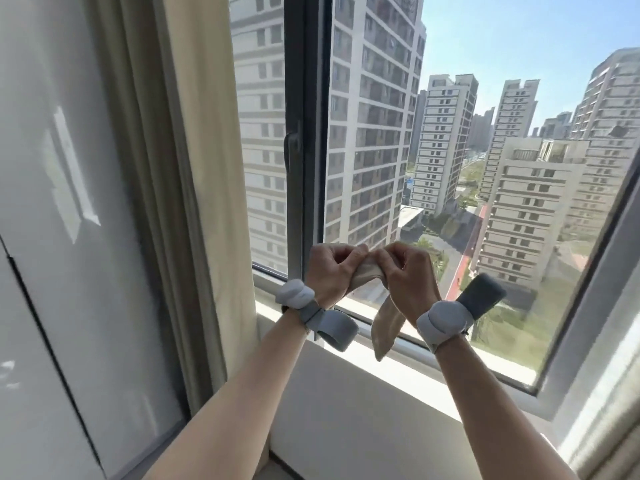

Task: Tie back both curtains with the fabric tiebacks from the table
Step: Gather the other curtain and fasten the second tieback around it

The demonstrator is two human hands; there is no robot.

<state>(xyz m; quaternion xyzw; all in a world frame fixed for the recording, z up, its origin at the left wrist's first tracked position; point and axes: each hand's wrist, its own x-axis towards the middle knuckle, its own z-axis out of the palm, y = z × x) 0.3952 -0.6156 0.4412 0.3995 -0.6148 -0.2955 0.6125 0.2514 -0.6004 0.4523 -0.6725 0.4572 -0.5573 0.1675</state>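
Note:
A beige fabric tieback (386,322) is held up in front of the window by both hands. My left hand (332,270) and my right hand (407,275) are both closed on its upper part, knuckles nearly touching. One loose end of the tieback hangs down between my wrists. The beige left curtain (194,168) hangs gathered at the left side of the window, to the left of my hands and not touched. Only a strip of the right curtain (609,441) shows at the lower right corner. The table is out of view.
A white window sill (363,403) runs below my hands. A dark window frame with a handle (294,150) stands behind them. A glossy white panel (52,237) fills the left. Grey bands sit on both wrists.

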